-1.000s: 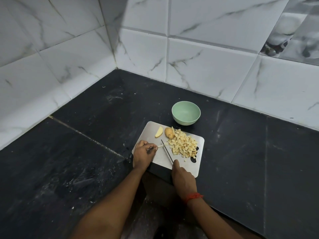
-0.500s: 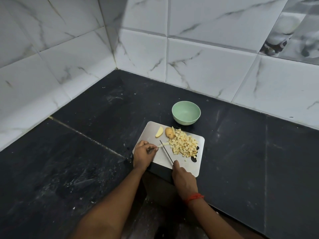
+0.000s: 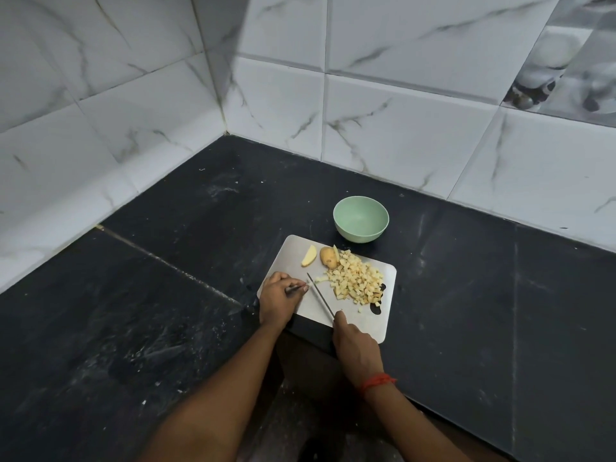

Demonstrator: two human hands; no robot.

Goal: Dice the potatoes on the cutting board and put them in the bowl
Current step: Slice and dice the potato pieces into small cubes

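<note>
At the left of the frame the tiled wall meets the black counter, and a wide bare stretch of counter lies between that wall and the cutting board at centre. Our left hand rests on the board's left edge with its fingers curled. The fingertips are down just beside the blade, but we cannot tell whether they pinch anything. Above it, near the far edge, a peeled potato wedge lies beside an unpeeled potato piece. The knife slants across the board's middle. Our right hand grips its handle at the near edge, with a red thread round the wrist. Right of the blade the diced potatoes are heaped up to the board's right edge, spilling partly over its handle hole. The green bowl stands just beyond the board's far edge, holding no dice. Further right, bare counter runs to the back wall.
</note>
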